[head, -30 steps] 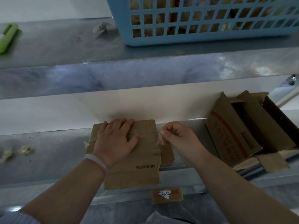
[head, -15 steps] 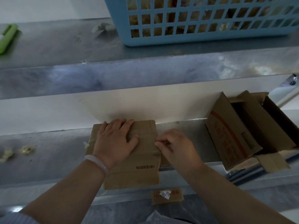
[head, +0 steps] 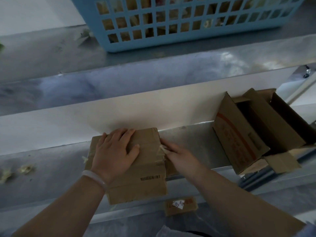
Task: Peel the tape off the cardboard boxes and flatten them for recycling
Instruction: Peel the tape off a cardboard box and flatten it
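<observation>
- While the left hand (head: 116, 151) lies flat with straight fingers, pressing the flattened box (head: 136, 170) onto the worktop (head: 193, 142), the right hand (head: 179, 156) pinches a crumpled end of tape (head: 162, 148) at that box's right edge.
- Risk: the tape looks thin and bunched, so a sharp tug could snap it and leave a strip stuck to the cardboard.
- Risk: a steep upward pull may rip the paper face away with the tape; a low pull along the surface seems safer.
- Risk: the flattened box overhangs the worktop's near edge, so if the left hand eases off, the pull could drag it sideways or tip it over.
- Count: two hands, both on the one box.
- Count: two boxes on the worktop, the flat one and an open box (head: 248, 134) well apart at the right, not yet flattened; whether another sits inside it I cannot tell.
- Count: one blue basket (head: 171, 40) on the level above, one small labelled cardboard piece (head: 181, 205) below the near edge, and at least two tape scraps (head: 25, 168) at the left.
</observation>
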`<act>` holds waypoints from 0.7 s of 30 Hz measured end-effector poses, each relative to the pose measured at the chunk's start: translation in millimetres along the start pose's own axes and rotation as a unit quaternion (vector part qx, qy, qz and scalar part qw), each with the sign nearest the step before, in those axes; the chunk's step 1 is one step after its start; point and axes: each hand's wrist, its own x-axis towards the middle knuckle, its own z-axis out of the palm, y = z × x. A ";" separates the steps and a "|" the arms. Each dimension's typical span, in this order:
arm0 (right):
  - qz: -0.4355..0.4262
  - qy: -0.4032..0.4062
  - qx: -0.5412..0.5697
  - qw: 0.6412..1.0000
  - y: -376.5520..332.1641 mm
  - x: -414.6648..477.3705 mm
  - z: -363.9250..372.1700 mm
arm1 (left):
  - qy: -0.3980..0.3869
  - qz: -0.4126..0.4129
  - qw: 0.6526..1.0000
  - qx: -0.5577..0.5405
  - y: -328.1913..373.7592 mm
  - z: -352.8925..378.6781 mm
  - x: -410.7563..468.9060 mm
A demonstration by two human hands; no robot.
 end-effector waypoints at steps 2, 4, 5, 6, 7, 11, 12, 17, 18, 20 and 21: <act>0.010 -0.001 0.004 1.000 4.7 1.6 1.7 | 0.002 0.000 1.000 0.003 -0.4 0.3 0.3; -0.014 -0.005 -0.001 1.000 10.1 -0.4 0.7 | 0.005 0.000 1.000 0.002 -0.4 0.7 0.1; -0.025 -0.004 -0.005 1.000 13.5 -1.2 0.0 | 0.005 0.000 1.000 0.001 -0.5 0.8 0.2; -0.031 0.002 -0.007 1.000 15.4 -1.9 -0.1 | 0.005 0.000 1.000 0.000 -0.6 0.8 0.3; -0.031 0.016 -0.002 0.999 16.6 -1.9 -0.1 | 0.006 -0.001 1.000 -0.001 -0.6 1.0 0.4; 0.015 0.097 0.027 0.995 17.8 14.2 -1.0 | 0.004 -0.002 1.000 0.001 0.3 0.8 0.4; 0.031 0.106 0.022 0.994 16.9 19.4 -0.9 | 0.003 -0.003 1.000 0.003 0.5 0.6 0.4; 0.065 0.076 0.009 0.995 15.9 41.8 -0.8 | 0.000 -0.001 1.000 0.005 1.0 -0.8 0.4; 0.065 0.064 -0.007 0.996 14.8 44.7 -1.5 | -0.001 -0.001 1.000 0.003 0.9 -1.0 0.1; 0.066 0.038 -0.039 0.996 11.2 47.3 -3.3 | -0.001 -0.004 1.000 0.001 0.4 -0.9 0.2; 0.064 0.028 -0.051 0.996 9.1 47.4 -5.0 | -0.001 -0.004 1.000 0.001 0.3 -0.7 0.4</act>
